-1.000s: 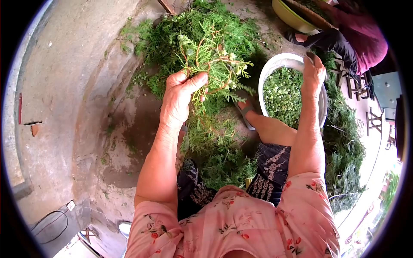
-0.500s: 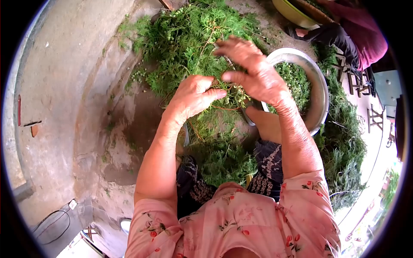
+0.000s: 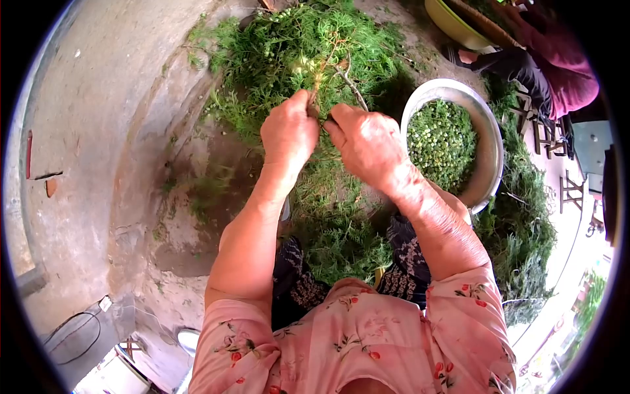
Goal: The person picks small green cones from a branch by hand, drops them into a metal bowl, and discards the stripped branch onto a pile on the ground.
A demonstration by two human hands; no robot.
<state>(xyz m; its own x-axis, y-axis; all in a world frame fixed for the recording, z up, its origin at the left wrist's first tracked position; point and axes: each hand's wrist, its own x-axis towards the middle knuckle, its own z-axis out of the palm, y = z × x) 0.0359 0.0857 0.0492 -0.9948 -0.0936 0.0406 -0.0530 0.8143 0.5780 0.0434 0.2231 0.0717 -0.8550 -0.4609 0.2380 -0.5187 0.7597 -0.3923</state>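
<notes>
My left hand [image 3: 289,130] is closed on a thin branch [image 3: 317,80] that points up over a heap of green sprigs [image 3: 262,62]. Right beside it, my right hand [image 3: 369,139] has its fingers pressed together at the lower end of the branch; what they pinch is too small to make out. To the right stands a round metal basin [image 3: 489,125] holding small pale green pods or berries [image 3: 443,134] among bits of foliage. More greenery [image 3: 338,243] lies on the ground between my knees.
At the upper right, another person in a maroon top [image 3: 571,82] sits near a yellow-green basin [image 3: 453,25]. Loose greenery [image 3: 522,230] lines the right side. Wooden stools [image 3: 548,138] stand beyond. A cable [image 3: 98,328] hangs at the lower left.
My right hand has come down and closed beside my left hand. My left hand has moved slightly up, now with a branch in it. A blurred green bit appears over the floor at left.
</notes>
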